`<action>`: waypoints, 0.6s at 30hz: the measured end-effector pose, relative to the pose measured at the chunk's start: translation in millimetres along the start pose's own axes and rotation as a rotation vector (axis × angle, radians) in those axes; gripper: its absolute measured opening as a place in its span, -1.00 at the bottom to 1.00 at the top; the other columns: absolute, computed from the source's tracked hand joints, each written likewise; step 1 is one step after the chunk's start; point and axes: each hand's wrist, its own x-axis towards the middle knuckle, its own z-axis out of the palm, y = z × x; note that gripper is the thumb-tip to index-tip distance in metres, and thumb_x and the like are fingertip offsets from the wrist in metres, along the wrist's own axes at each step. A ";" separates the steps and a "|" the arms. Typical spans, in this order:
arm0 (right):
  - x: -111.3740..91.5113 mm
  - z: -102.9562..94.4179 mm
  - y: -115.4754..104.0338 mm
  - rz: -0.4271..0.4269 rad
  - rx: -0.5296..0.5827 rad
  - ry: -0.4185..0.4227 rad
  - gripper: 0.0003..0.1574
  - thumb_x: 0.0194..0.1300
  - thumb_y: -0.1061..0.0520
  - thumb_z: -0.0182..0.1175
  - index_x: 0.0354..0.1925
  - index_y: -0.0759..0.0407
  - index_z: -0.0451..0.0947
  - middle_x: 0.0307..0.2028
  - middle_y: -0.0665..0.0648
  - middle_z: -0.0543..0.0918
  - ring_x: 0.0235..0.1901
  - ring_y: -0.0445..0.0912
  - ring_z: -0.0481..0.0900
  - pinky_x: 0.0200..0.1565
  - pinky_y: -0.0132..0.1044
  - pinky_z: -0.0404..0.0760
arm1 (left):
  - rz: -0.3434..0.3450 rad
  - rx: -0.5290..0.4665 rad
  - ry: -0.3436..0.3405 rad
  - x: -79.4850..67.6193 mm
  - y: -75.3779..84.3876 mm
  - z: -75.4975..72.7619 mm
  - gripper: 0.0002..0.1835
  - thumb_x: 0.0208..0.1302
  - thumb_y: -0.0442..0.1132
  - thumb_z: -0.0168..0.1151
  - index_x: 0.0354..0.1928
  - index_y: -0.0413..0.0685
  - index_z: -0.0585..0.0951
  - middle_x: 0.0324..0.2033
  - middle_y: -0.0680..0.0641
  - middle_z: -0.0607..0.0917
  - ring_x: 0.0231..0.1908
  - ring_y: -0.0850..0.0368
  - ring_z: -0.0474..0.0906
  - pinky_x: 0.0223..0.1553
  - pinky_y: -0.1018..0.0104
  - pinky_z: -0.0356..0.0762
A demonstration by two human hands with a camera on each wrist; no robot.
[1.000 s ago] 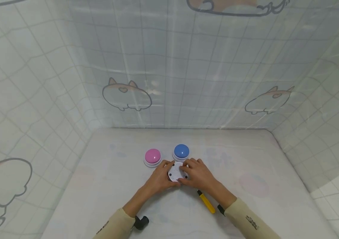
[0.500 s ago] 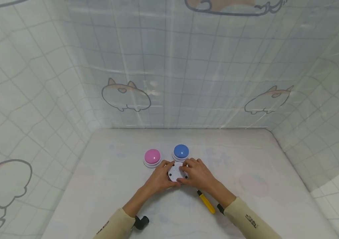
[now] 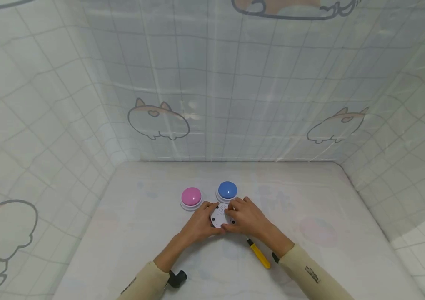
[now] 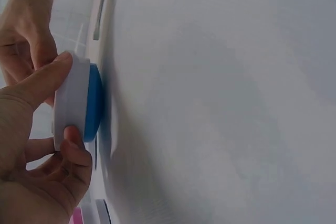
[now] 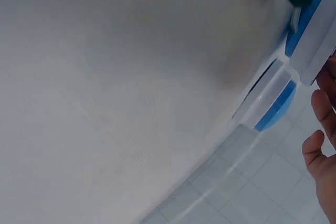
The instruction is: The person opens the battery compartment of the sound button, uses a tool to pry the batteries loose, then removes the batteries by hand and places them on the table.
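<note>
A round white push button point(image 3: 220, 216) lies turned over in the head view, its flat underside with small holes and dark screw spots facing up. Below its rim, the left wrist view shows a blue dome point(image 4: 94, 103) turned toward the table. My left hand point(image 3: 198, 223) grips the rim between thumb and fingers. My right hand point(image 3: 248, 218) has curled fingers on the underside, with the thumb at the near edge; the exact contact is partly hidden. Just behind stands an upright blue push button point(image 3: 227, 190), and to its left a pink push button point(image 3: 191, 196).
A yellow-handled screwdriver point(image 3: 259, 255) lies below my right hand. A black object point(image 3: 177, 279) shows beside the left sleeve, and another dark piece point(image 3: 275, 258) is partly covered by the right sleeve. Patterned walls point(image 3: 212, 83) enclose the white table surface point(image 3: 130, 216).
My right hand and forearm have shifted very slightly. The left hand keeps its hold on the overturned push button, and the other things stay in place.
</note>
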 end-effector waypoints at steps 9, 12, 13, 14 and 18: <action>3.6 -3.2 4.0 -0.101 -0.048 -0.017 -0.43 0.17 -0.40 0.36 -0.20 0.03 0.78 -0.27 -0.04 0.58 -0.27 -0.17 0.50 -0.19 -0.23 0.49 | 0.017 -0.020 -0.020 0.6 -1.6 -3.4 -0.02 -0.05 0.09 0.62 0.37 -0.24 0.43 0.09 -0.13 0.55 -0.04 0.12 0.51 0.01 0.20 0.56; 6.0 -1.6 5.9 -0.145 -0.078 0.010 -0.44 0.19 -0.39 0.35 -0.24 0.05 0.78 -0.29 -0.03 0.59 -0.29 -0.16 0.50 -0.22 -0.26 0.47 | 0.025 -0.024 -0.015 1.0 -2.1 -4.6 -0.02 -0.07 0.07 0.63 0.36 -0.26 0.44 0.07 -0.14 0.56 -0.06 0.11 0.51 -0.03 0.22 0.56; 6.7 -0.9 6.5 -0.158 -0.088 0.019 -0.44 0.19 -0.39 0.35 -0.25 0.06 0.77 -0.29 -0.02 0.59 -0.30 -0.15 0.50 -0.22 -0.26 0.47 | 0.025 -0.026 -0.013 1.2 -2.2 -4.8 -0.02 -0.07 0.06 0.64 0.35 -0.27 0.44 0.07 -0.14 0.56 -0.06 0.12 0.51 -0.04 0.22 0.56; 7.3 -0.5 7.0 -0.169 -0.094 0.025 -0.44 0.19 -0.38 0.34 -0.26 0.06 0.77 -0.30 -0.02 0.60 -0.30 -0.15 0.50 -0.23 -0.27 0.47 | 0.022 -0.027 -0.015 1.3 -2.0 -5.3 -0.02 -0.07 0.06 0.64 0.35 -0.26 0.44 0.07 -0.14 0.56 -0.06 0.12 0.51 -0.04 0.23 0.56; 8.9 0.8 9.0 -0.201 -0.107 0.037 -0.46 0.19 -0.36 0.36 -0.30 0.07 0.77 -0.33 -0.02 0.59 -0.32 -0.16 0.47 -0.26 -0.28 0.45 | 0.017 -0.034 -0.016 1.6 -1.3 -6.3 -0.03 -0.07 0.06 0.64 0.35 -0.25 0.45 0.06 -0.14 0.57 -0.08 0.13 0.50 -0.07 0.26 0.55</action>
